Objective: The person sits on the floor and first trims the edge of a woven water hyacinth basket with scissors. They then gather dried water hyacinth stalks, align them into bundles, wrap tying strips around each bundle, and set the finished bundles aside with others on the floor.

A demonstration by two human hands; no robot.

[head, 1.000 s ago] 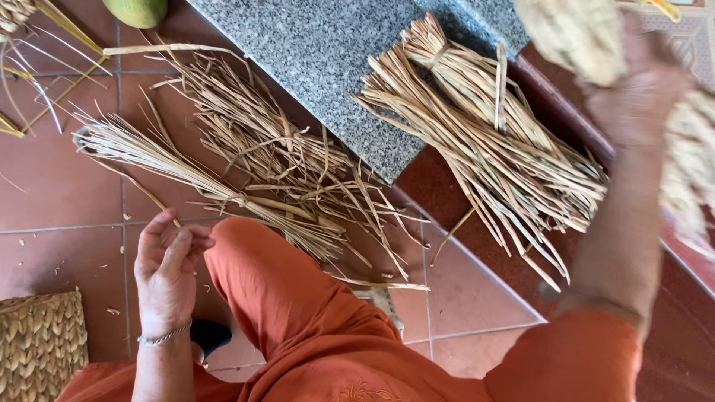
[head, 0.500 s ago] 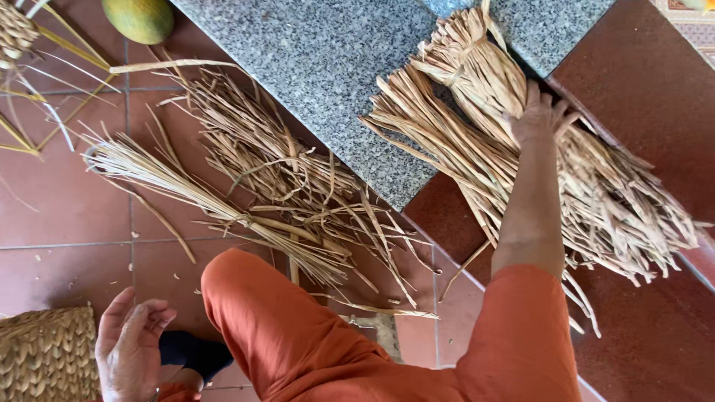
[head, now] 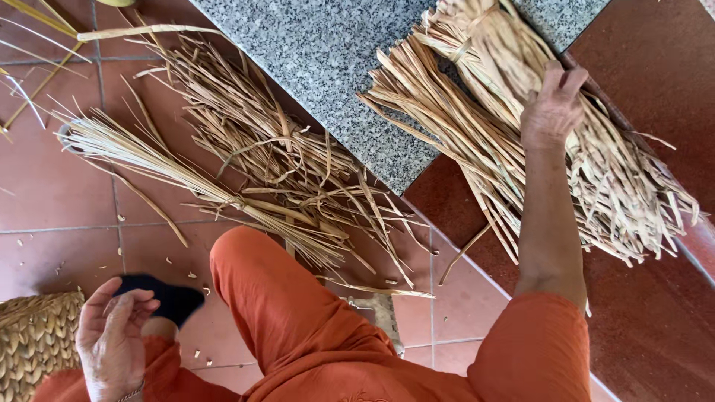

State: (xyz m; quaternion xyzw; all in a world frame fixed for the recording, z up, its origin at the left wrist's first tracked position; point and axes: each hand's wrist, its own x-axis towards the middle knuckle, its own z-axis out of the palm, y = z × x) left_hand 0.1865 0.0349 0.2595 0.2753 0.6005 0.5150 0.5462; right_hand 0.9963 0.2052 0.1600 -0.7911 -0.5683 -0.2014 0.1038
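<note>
My right hand [head: 553,108] lies on a thick bundle of dried tan straw strips [head: 477,126], fingers curled into the strands. The bundle rests partly on a grey speckled granite slab [head: 328,67] and partly on a dark red ledge [head: 655,89]. My left hand [head: 112,327] hovers low at the left, fingers loosely apart and holding nothing. It is beside a dark blue object [head: 175,298] and a woven basket [head: 33,346]. My orange-clad leg [head: 290,313] fills the bottom middle.
A loose heap of dried strips [head: 253,149] and a thinner sheaf of stalks [head: 141,152] spread across the red floor tiles [head: 45,186]. Yellow-green stalks [head: 37,16] lie at the top left. Small scraps dot the floor.
My right hand brought a second bundle down from the upper right onto the strips by the slab and stays on it. My left hand sank toward the basket.
</note>
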